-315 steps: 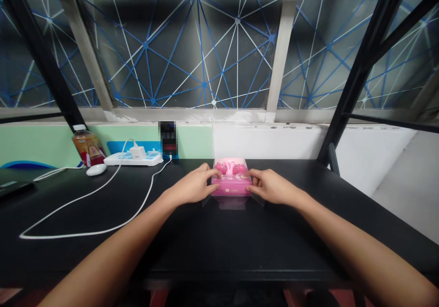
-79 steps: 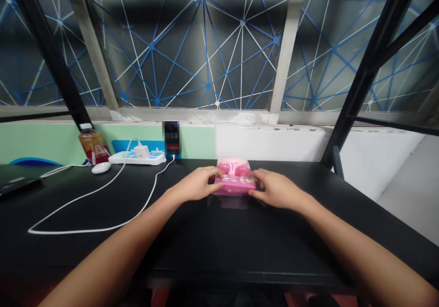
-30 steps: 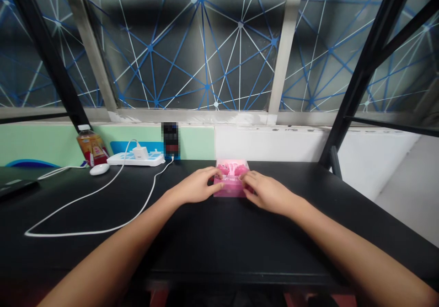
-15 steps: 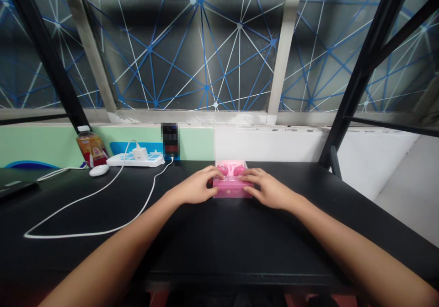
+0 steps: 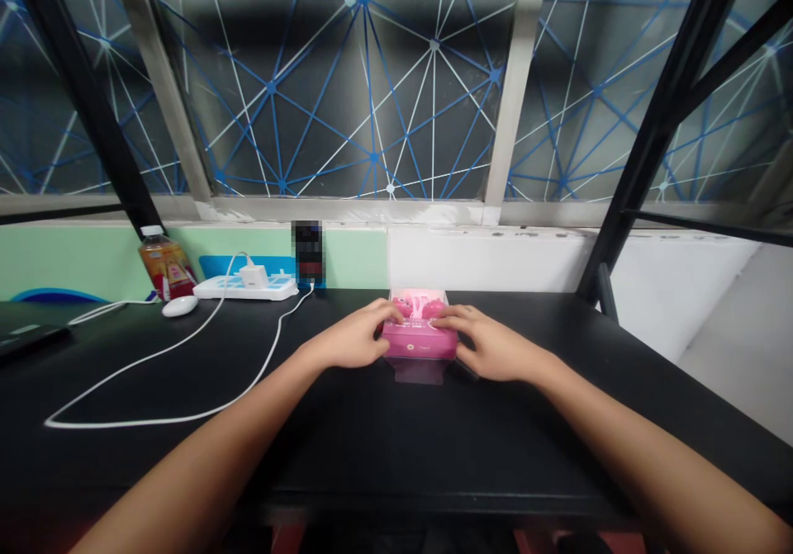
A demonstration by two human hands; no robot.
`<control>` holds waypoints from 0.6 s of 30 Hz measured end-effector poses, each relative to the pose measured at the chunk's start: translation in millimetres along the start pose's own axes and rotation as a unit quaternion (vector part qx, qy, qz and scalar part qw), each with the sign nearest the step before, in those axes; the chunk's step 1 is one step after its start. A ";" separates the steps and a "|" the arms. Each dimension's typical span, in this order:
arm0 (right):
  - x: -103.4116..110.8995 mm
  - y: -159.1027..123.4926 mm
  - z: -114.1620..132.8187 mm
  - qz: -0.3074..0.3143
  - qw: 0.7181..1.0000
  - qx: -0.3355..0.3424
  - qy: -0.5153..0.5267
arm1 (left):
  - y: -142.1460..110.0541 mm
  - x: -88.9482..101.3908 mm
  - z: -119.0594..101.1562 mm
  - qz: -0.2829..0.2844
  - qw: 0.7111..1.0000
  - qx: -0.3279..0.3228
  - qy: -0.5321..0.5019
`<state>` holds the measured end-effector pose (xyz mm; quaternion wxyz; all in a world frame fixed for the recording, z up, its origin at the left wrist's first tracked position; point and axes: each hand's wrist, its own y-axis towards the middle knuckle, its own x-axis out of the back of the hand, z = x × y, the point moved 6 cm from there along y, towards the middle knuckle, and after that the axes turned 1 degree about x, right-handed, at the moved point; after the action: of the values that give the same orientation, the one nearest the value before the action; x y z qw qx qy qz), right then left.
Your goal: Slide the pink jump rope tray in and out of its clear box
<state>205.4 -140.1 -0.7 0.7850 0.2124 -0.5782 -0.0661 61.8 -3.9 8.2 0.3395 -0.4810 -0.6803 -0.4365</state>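
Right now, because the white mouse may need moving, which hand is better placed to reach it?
Probably your left hand: it rests on the mouse side of the pink box, and the white mouse lies on that side, whereas your right hand sits on the box's far side.

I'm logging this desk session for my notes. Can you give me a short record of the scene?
Left hand: fingers on the left part of the pink box
Right hand: fingers on the right part of the pink box
Pink box: on the black desk, pink shapes visible inside
Behind, left: white power strip with white charger, drink bottle
Left: white mouse, white cable
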 end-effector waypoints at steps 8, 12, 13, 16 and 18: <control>0.6 1.4 -2.0 -0.010 1.000 -0.013 -0.024 | 1.2 0.6 -5.8 0.006 1.000 -0.015 -0.017; 1.4 5.0 -3.8 -0.032 0.999 -0.013 -0.036 | 1.2 1.6 -8.2 -0.002 0.999 -0.028 -0.026; 1.2 5.5 -4.0 -0.033 0.999 -0.011 -0.039 | 1.2 1.8 -8.1 -0.006 0.999 -0.028 -0.029; 0.6 4.9 -4.2 -0.025 0.999 -0.006 -0.043 | 1.6 1.8 -6.7 -0.018 0.999 -0.023 -0.037; 0.3 3.2 -3.6 -0.010 0.999 -0.003 -0.041 | 2.2 1.3 -6.2 -0.019 0.999 -0.018 -0.038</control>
<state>208.4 -136.4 0.0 0.7603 0.2130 -0.6078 -0.0849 63.7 -8.8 12.4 0.2961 -0.4900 -0.6940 -0.4366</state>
